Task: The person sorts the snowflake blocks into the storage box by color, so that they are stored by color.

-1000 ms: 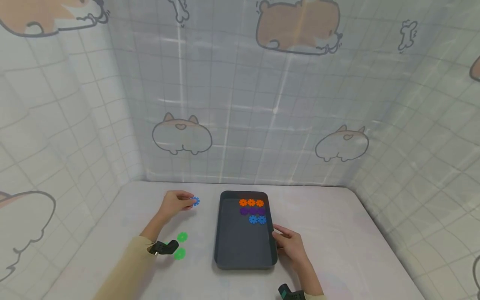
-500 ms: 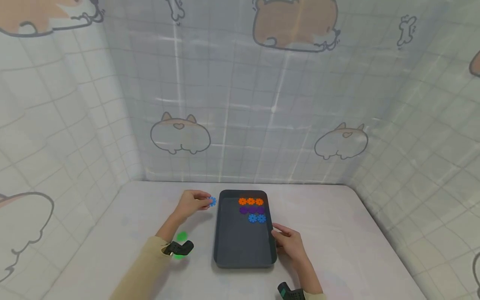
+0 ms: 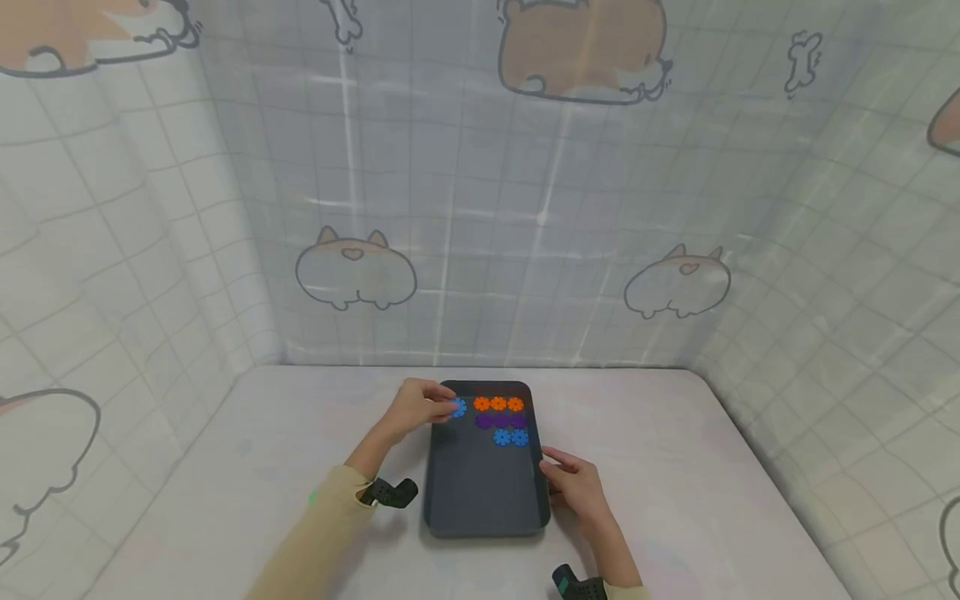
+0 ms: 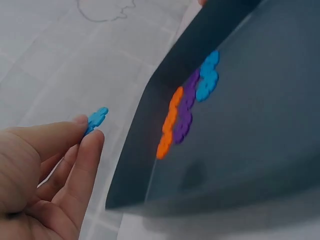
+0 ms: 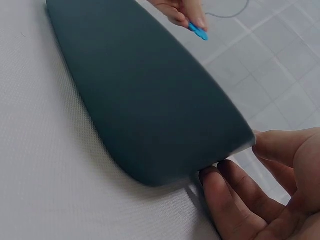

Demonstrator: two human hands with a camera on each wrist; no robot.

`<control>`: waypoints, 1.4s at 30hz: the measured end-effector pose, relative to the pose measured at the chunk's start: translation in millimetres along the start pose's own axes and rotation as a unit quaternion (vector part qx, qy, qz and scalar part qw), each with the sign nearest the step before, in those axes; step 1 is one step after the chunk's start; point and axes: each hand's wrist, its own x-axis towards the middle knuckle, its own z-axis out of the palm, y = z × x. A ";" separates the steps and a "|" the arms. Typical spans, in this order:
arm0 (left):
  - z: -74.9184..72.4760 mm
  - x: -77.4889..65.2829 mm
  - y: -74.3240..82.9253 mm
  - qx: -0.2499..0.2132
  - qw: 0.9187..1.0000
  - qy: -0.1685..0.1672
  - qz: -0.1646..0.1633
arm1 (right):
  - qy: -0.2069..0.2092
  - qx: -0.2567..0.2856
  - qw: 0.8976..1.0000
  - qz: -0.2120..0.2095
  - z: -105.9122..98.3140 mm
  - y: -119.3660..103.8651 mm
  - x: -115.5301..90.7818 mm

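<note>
1. Blue disc (image 4: 98,118) is hovering at the far left corner of the dark tray (image 3: 483,492).
2. Left hand (image 3: 417,407) is pinching it.
3. Right hand (image 3: 582,489) is gripping the tray's right side.

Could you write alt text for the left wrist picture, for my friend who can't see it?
A left hand pinches a small blue piece near a dark tray. Inside the tray lie a row of orange pieces, a row of purple pieces and two more blue pieces.
</note>
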 end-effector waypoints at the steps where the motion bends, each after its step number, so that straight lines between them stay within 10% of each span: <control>1: 3.0 1.2 1.3 0.000 1.000 -0.004 -0.002 | 0.000 0.000 1.000 0.000 -0.2 0.0 0.4; 42: 52.5 8.3 -10.9 0.029 0.999 -0.011 -0.022 | -0.005 0.003 1.000 0.002 -2.6 1.2 2.4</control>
